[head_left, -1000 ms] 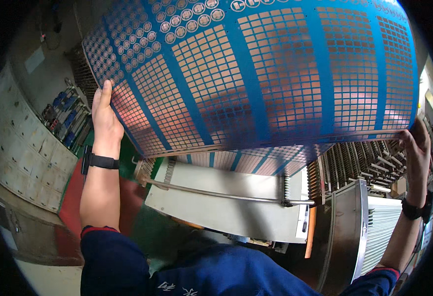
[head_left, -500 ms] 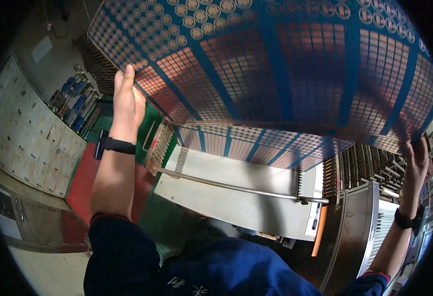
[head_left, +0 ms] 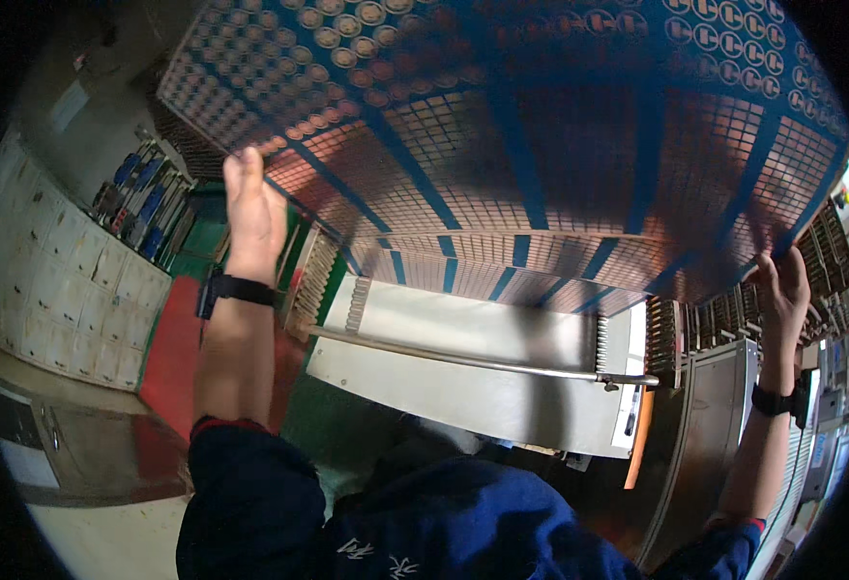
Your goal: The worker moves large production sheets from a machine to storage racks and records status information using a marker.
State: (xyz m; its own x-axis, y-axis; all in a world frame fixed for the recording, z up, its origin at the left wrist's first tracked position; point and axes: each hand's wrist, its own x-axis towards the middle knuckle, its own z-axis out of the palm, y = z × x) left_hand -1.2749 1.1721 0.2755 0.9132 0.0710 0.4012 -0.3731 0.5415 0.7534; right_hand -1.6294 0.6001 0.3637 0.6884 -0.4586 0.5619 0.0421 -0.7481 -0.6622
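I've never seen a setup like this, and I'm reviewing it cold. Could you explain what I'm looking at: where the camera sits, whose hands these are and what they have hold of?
There is no robot here. A person wears a fisheye camera on the head, looking down, so straight edges bend near the rim. The left hand and right hand are bare and grip opposite sides of a large blue and copper-coloured sheet, patterned with grids and rings and held up in front. Below it shows a second patterned sheet; how that one is supported is hard to tell. Nearer the person are a white surface and a metal bar running across it. Pale lockers stand at the left.
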